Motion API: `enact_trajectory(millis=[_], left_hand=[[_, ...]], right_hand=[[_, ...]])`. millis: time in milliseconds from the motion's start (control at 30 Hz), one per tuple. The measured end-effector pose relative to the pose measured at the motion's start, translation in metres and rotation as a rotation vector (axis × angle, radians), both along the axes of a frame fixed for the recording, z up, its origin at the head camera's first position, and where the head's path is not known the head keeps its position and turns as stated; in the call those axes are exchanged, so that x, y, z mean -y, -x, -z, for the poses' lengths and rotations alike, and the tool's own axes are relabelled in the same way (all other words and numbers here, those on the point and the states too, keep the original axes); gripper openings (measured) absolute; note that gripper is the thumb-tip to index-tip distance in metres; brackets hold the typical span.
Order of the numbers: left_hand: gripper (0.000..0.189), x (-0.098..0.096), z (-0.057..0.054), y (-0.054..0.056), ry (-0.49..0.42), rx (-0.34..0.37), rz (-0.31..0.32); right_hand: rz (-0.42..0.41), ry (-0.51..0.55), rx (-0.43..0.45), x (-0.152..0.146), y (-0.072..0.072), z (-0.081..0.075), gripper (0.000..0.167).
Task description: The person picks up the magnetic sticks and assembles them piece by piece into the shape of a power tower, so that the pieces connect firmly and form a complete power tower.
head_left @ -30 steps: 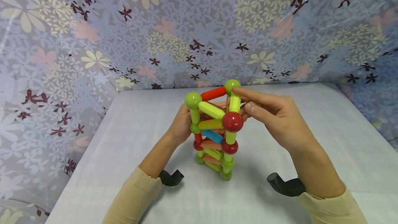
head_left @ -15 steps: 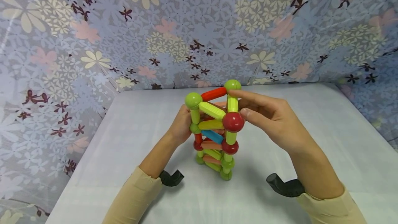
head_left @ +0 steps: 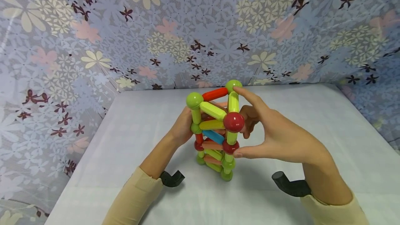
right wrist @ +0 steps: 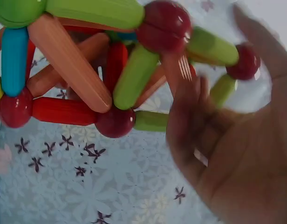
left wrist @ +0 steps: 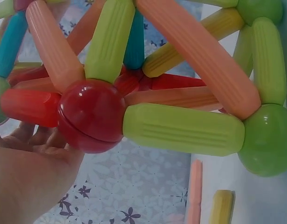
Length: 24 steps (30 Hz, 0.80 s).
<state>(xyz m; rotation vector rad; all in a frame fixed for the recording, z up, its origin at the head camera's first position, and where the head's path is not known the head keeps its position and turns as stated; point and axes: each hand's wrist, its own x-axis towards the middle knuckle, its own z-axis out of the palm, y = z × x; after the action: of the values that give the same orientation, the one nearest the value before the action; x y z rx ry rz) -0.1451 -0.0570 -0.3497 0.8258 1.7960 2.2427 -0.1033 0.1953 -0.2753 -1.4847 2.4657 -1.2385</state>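
A tower of coloured magnetic rods and balls (head_left: 213,125) stands upright on the white table. Its top carries two green balls, a red ball (head_left: 234,122) and a red rod (head_left: 215,94). From the left, my left hand (head_left: 181,126) holds the tower's side, its fingertips hidden behind it in the head view; the left wrist view has these fingers curled by a red rod (left wrist: 29,106). My right hand (head_left: 281,136) spreads wide on the other side: index fingertip at the back green ball (head_left: 233,85), thumb tip by a lower red ball (head_left: 231,146), other fingers bent.
A loose salmon rod (left wrist: 194,191) and a yellow rod (left wrist: 222,207) lie on the table in the left wrist view. Flower-patterned cloth (head_left: 200,34) rises behind the table (head_left: 143,114). Black curved pieces (head_left: 172,178) sit at both wrists.
My right thumb has dropped from beside the upper red ball to a lower one, and the index finger has lifted to the top ball. The top light-green rod stands straighter. The left hand stays put.
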Motion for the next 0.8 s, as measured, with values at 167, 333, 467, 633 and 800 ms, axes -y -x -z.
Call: enact_trajectory(millis=[167, 333, 467, 633, 800], left_hand=[[0.053, 0.003, -0.002, -0.002, 0.056, -0.053, 0.024], [0.036, 0.006, -0.001, -0.004, 0.194, -0.115, -0.056], [0.033, 0.01, 0.001, 0.001, 0.287, -0.124, -0.161], [0.033, 0.015, 0.003, 0.005, 0.224, -0.075, -0.192], [0.039, 0.008, 0.005, 0.005, 0.225, -0.126, -0.115]], right_hand=[[0.221, -0.121, -0.059, 0.01, -0.002, 0.004, 0.118], [0.259, -0.112, 0.019, 0.007, 0.008, 0.008, 0.116], [0.232, -0.065, 0.061, 0.0, 0.018, 0.011, 0.099], [0.214, -0.056, 0.094, -0.011, 0.026, 0.013, 0.056], [0.185, -0.031, 0.071, -0.013, 0.035, 0.017, 0.047]])
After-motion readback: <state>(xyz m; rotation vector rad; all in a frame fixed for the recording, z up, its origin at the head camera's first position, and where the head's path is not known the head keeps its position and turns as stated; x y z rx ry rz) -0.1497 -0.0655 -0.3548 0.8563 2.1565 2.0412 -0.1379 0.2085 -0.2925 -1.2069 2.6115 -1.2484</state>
